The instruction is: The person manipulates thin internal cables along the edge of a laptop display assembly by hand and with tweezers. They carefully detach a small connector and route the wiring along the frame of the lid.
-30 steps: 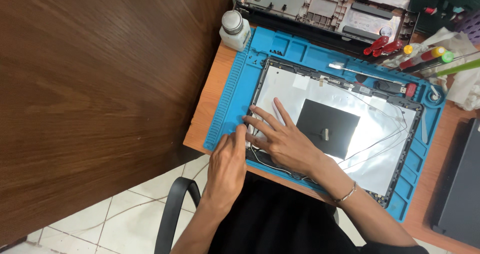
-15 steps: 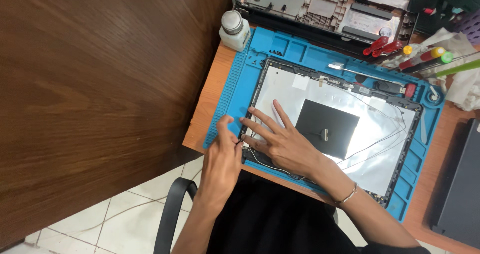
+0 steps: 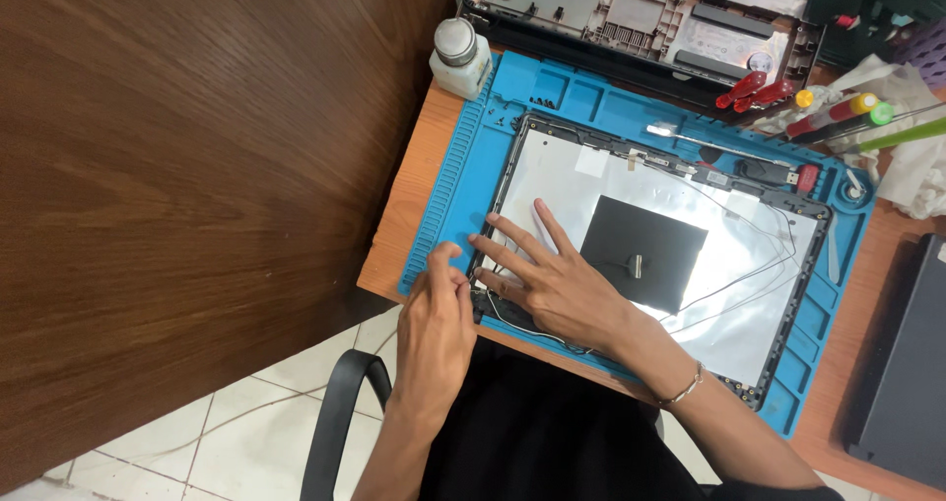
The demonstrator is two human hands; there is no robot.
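An opened laptop lid shell (image 3: 690,294), silver inside with a black square patch (image 3: 641,255), lies on a blue repair mat (image 3: 463,176). My right hand (image 3: 557,279) rests flat on the shell's near left corner with fingers spread. My left hand (image 3: 439,329) sits at the mat's near left edge, its fingertips pinched together at the shell's corner frame (image 3: 480,284). Whether something small is between those fingers is too small to tell. Thin white and black cables (image 3: 734,274) run along the shell's rim.
A white capped bottle (image 3: 459,58) stands at the mat's far left corner. A laptop base chassis (image 3: 641,13) lies beyond the mat. Screwdrivers with red, yellow and green handles (image 3: 818,107) lie at the far right. A dark wooden panel (image 3: 197,166) fills the left. A dark slab (image 3: 912,363) lies at the right.
My left hand has slid a little away from the shell's corner toward the mat's edge and its fingers have curled together. My right hand has stayed flat.
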